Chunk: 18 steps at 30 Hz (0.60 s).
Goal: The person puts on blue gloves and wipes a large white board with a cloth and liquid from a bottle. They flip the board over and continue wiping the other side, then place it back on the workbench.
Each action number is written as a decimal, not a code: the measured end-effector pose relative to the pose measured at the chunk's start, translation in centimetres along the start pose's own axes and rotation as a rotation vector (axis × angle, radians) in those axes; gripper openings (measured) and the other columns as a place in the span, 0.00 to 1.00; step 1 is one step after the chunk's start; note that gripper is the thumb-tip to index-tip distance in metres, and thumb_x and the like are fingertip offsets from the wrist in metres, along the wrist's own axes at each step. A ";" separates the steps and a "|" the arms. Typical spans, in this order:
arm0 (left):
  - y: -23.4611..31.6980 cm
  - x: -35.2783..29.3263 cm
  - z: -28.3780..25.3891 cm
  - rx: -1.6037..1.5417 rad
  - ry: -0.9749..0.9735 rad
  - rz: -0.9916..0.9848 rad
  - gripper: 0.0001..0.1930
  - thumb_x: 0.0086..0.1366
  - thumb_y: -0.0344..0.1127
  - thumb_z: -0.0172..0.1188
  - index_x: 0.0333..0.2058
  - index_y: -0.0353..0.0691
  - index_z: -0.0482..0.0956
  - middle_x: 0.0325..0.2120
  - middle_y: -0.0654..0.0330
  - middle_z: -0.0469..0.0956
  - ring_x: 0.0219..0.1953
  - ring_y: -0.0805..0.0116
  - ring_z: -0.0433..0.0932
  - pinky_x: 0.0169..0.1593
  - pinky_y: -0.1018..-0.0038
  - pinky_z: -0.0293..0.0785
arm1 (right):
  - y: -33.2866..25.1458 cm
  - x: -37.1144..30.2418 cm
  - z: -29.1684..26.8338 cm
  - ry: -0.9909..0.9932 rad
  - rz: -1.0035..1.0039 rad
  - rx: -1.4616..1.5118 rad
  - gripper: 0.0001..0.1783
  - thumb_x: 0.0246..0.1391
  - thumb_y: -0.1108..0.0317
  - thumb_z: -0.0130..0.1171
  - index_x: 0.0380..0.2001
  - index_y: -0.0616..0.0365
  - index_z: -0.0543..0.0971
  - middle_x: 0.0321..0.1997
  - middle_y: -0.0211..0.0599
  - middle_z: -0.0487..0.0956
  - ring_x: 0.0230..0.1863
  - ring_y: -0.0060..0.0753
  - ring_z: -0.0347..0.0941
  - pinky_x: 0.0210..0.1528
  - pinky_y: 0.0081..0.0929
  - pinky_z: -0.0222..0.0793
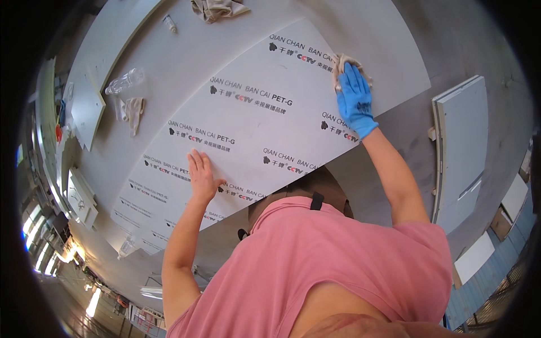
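A long white board [248,127] with rows of dark and red print lies across the table before me. My left hand [202,177] is bare and rests on the board with its fingers stretched out, holding nothing. My right hand [355,101] wears a blue glove and reaches to the board's far right end. Under its fingers a beige rag [339,63] is bunched and pressed against the board's end edge; the palm hides part of the rag.
On the table [389,45] lie another crumpled rag [217,8], a small tube [169,23], a clear plastic bottle [125,81] and a light cloth [134,112]. White panels [93,107] stand at the left. Stacked panels [462,141] are at the right.
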<state>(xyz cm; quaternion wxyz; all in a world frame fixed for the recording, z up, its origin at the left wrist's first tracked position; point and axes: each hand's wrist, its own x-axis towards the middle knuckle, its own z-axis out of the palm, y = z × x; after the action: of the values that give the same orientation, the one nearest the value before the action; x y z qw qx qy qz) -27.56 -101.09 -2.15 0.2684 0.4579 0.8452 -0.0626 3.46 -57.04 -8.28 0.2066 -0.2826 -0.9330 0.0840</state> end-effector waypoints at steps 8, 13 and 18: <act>-0.1 0.4 -0.5 0.007 0.002 0.012 0.66 0.42 0.41 0.86 0.73 0.23 0.52 0.76 0.29 0.42 0.78 0.27 0.43 0.76 0.45 0.51 | 0.4 17.3 9.7 0.125 -0.024 -0.007 0.29 0.67 0.62 0.54 0.68 0.63 0.71 0.74 0.54 0.68 0.72 0.62 0.65 0.74 0.52 0.60; -0.2 0.7 -0.7 0.028 -0.012 0.021 0.65 0.44 0.44 0.85 0.73 0.23 0.53 0.76 0.29 0.42 0.78 0.27 0.42 0.76 0.46 0.51 | 1.1 14.7 10.7 -0.014 0.044 -0.018 0.35 0.68 0.55 0.52 0.74 0.61 0.65 0.76 0.55 0.65 0.76 0.60 0.60 0.76 0.55 0.54; -0.6 0.1 -0.1 0.023 -0.041 -0.013 0.65 0.44 0.44 0.85 0.73 0.23 0.53 0.76 0.29 0.41 0.78 0.27 0.42 0.77 0.48 0.51 | 0.4 4.4 1.8 0.054 -0.059 0.083 0.24 0.62 0.66 0.61 0.60 0.60 0.76 0.73 0.53 0.70 0.71 0.61 0.67 0.72 0.54 0.62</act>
<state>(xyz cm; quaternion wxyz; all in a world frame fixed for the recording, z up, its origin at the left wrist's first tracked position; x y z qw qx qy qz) -28.11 -101.34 -2.21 0.2801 0.4542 0.8416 -0.0835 -0.45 -54.36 -8.55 0.2457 -0.2482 -0.9307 0.1089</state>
